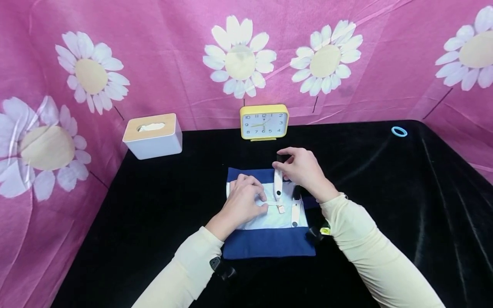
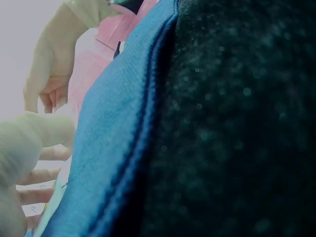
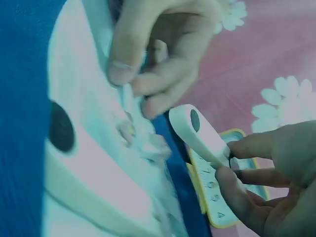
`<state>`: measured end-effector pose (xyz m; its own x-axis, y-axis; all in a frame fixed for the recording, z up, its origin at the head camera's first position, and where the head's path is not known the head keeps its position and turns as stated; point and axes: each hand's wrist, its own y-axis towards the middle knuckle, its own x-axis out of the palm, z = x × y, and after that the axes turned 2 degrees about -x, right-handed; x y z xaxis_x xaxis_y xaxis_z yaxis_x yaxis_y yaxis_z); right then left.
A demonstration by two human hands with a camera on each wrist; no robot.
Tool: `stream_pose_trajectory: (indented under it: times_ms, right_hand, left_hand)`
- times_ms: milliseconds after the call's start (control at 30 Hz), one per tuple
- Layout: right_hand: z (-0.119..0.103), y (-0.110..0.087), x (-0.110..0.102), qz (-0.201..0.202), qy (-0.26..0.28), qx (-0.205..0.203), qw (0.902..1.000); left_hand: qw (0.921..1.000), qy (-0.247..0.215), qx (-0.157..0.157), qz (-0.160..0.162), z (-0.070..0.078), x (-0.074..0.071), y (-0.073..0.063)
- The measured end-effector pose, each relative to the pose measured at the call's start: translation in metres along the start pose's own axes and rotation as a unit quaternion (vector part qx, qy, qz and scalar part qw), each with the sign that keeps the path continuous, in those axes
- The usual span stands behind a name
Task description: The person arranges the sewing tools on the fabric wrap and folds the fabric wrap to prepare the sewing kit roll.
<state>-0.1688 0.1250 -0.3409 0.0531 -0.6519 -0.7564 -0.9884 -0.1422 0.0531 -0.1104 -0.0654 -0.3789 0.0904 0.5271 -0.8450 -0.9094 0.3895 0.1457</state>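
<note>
Since the blue-and-white cloth (image 1: 269,244) lies spread with one blue border toward the person, that's the closest bit, sitting on a black table cover (image 1: 154,214). Just past that border, a white-handled piece (image 1: 295,214) with a dark dot lies on the pale middle section, over to the right. The left hand (image 1: 244,196) is on the pale part too, fingers bent, thumb and forefinger closed on a little white strap (image 1: 274,203). The right hand (image 1: 304,167) is a bit farther out, thumb and fingertips nearly together, pinching a second dotted handle (image 1: 278,184) near its dark end, above the cloth. Left wrist cam is mostly blocked by fabric, so I can't really tell if the dotted end touches the strap. Behind all that: a blue ring (image 1: 399,135) off right, a white tissue box (image 1: 161,143) left, a yellow clock (image 1: 264,122) mid-back, then a pink daisy backdrop (image 1: 165,64).
</note>
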Motion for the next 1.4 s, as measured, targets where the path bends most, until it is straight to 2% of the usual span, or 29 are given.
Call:
stream_pose_trajectory:
  times_ms: [300,800,1067,1233,1400]
  right_hand:
    - [-0.003,0.003,0.020,0.027,-0.025,-0.015,0.9992]
    - [-0.002,0.002,0.026,0.032,-0.054,-0.031,0.9975]
    - [-0.002,0.001,0.027,0.001,-0.062,-0.037,0.9974]
    - [0.000,0.001,0.027,-0.028,-0.059,-0.048,0.9967]
    - [0.001,-0.001,0.026,-0.053,-0.062,-0.063,0.9947]
  left_hand:
    - [1.0000,-0.008,0.004,0.004,-0.002,0.000,0.000]
    - [0.9998,-0.017,0.005,0.005,-0.003,-0.001,0.001]
    - [0.9999,-0.005,0.009,0.004,-0.002,-0.002,0.000]
    - [0.9996,-0.019,-0.003,-0.019,-0.003,-0.006,0.001]
    - [0.9990,-0.012,-0.006,-0.042,-0.007,-0.011,0.004]
